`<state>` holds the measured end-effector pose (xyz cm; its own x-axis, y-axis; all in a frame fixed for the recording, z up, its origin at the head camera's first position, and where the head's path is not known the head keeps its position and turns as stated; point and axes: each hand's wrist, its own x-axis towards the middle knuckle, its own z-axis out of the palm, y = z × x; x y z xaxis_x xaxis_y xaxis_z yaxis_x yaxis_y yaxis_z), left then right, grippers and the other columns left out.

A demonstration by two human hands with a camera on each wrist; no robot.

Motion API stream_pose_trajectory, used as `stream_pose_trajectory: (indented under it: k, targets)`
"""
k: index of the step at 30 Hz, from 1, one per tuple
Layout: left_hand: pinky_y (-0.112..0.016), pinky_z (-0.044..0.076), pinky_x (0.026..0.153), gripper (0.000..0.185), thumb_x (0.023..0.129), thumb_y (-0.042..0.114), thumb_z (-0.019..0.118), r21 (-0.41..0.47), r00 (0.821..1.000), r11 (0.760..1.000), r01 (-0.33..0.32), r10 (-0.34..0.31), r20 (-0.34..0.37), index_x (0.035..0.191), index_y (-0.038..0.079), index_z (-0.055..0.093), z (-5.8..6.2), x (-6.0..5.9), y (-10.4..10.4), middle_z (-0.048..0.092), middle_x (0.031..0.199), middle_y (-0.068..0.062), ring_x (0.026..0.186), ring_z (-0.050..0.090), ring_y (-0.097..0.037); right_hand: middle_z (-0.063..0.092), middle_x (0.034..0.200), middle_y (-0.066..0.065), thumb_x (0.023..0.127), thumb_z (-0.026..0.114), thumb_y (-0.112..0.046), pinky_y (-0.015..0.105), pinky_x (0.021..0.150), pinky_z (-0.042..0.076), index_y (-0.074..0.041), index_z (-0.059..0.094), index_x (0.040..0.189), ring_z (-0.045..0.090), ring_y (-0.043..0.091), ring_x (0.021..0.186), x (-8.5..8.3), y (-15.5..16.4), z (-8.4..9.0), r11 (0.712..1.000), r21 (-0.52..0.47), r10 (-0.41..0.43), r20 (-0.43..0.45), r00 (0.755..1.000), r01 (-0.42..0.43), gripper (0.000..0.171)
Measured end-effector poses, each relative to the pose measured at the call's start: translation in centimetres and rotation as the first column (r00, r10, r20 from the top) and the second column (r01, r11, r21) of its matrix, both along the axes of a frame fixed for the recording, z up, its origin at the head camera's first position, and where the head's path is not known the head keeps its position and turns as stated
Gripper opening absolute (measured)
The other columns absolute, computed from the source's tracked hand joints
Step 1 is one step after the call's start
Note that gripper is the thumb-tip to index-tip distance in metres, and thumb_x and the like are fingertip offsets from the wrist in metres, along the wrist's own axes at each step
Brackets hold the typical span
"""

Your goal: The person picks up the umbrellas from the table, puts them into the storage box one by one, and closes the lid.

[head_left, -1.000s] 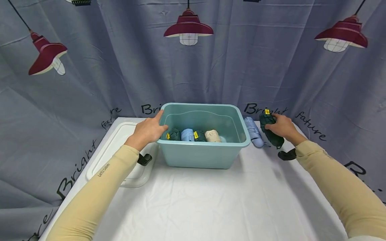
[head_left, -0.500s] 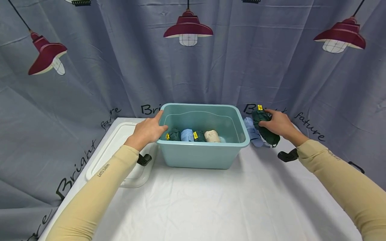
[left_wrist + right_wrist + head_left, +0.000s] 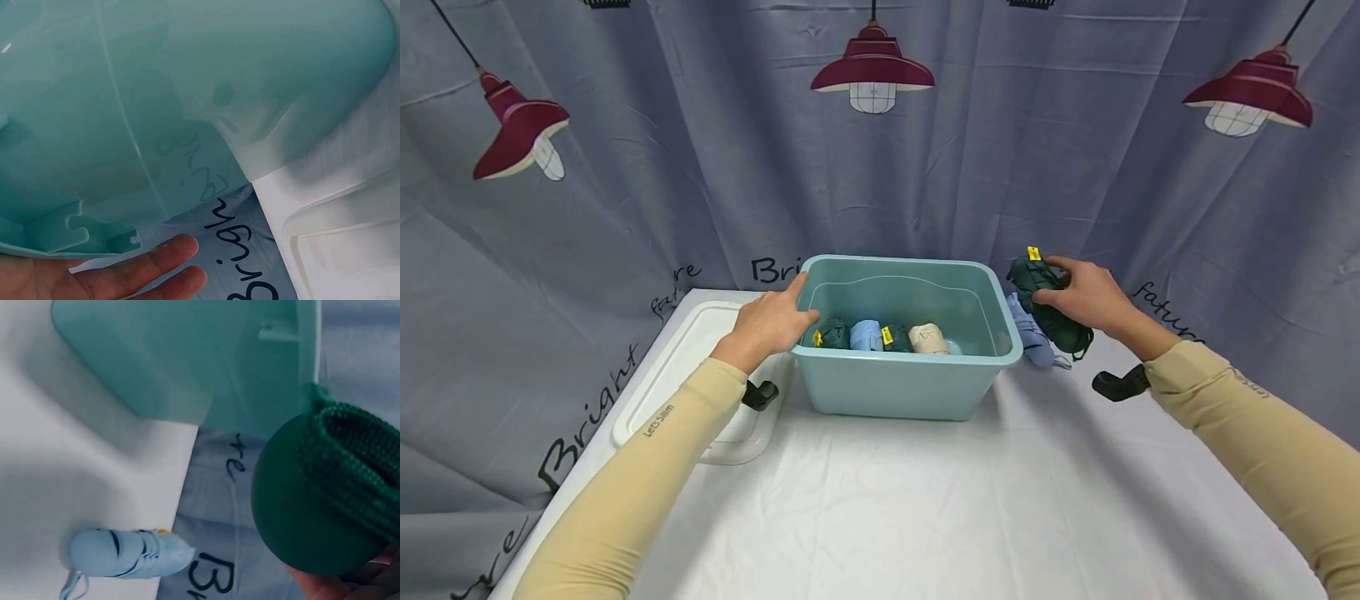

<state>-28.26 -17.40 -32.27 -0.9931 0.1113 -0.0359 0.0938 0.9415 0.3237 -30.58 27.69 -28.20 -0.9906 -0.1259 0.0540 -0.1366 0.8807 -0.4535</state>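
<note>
Bin [image 3: 904, 379] – 4 umbrellas; 2 outside.

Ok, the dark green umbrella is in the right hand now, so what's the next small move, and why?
Probably carry the dark green umbrella leftward over the bin's right rim. The right hand holds it lifted beside the bin, above the light blue umbrella, the left hand rests on the left rim, and open floor shows right of the folded umbrellas inside.

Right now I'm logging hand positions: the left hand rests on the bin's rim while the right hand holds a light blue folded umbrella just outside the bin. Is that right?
Not quite. The head view shows the right hand holding a dark green folded umbrella; the light blue umbrella lies on the table beside the bin. The left hand does rest on the rim.
</note>
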Motion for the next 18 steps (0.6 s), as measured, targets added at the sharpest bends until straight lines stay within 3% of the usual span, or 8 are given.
stream_pose_trajectory:
  k: [7, 18]
  targets:
    - [-0.039, 0.044, 0.060, 0.079, 0.099, 0.048, 0.044, -0.007, 1.000, 1.000, -0.004, 0.004, 0.004, 0.164, 0.024, 0.007, 0.0, -0.1, 0.0, 0.058, 0.074, -0.008, 0.071, 0.059, -0.026, 0.059, 0.126, 0.031, 0.093, 0.067, -0.036, 0.044, 0.072, 0.059, -0.009, 0.031, 0.158, 0.065, 0.040, 0.102, 0.8, -1.5, 1.4, 0.999, -0.021, 0.039, 0.008, 0.999, -0.039, 0.079]
    - [-0.040, 0.044, 0.062, 0.079, 0.099, 0.048, 0.044, -0.002, 1.000, 1.000, -0.003, 0.003, 0.006, 0.164, 0.025, 0.006, 0.1, 0.0, 0.0, 0.059, 0.076, -0.008, 0.075, 0.060, -0.027, 0.059, 0.128, 0.029, 0.092, 0.068, -0.033, 0.050, 0.081, 0.056, -0.009, 0.037, 0.156, 0.061, 0.039, 0.110, 1.0, -4.2, 2.6, 0.995, 0.019, 0.095, 0.020, 0.995, -0.095, 0.074]
